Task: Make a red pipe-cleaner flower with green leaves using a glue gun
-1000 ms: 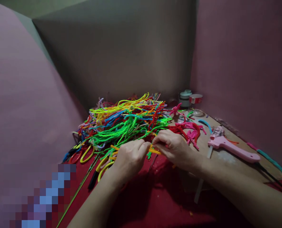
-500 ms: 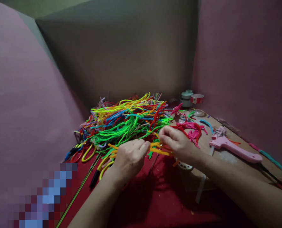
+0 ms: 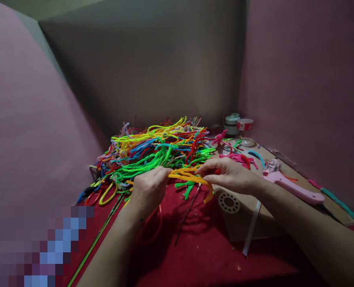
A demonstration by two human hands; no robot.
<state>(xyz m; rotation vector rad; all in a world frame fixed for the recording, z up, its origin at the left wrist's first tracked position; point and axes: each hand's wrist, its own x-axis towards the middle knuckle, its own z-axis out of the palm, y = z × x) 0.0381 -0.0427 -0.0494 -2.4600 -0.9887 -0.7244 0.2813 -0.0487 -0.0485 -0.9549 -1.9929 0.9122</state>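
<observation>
A bunch of orange pipe cleaners (image 3: 186, 175) stretches between my two hands, lifted a little above the red cloth (image 3: 200, 247). My left hand (image 3: 148, 189) is closed on its left end. My right hand (image 3: 229, 175) pinches the right end, where the stems bend downward. Just behind them lies a big heap of pipe cleaners (image 3: 155, 151) in green, yellow, red, blue and other colours. A few short green pieces (image 3: 186, 187) lie under the orange bunch.
A pink glue gun (image 3: 290, 187) lies on a cardboard sheet (image 3: 248, 223) at right, with a white perforated disc (image 3: 229, 202) and a clear glue stick (image 3: 251, 228). Red and pink pipe cleaner shapes (image 3: 239, 158), a small jar (image 3: 232, 122) and tape roll (image 3: 245, 124) sit behind. Walls close in on three sides.
Both hands have lifted and drawn the orange bunch out of the heap, pulling it farther apart. The white disc, hidden under my right hand before, now shows.
</observation>
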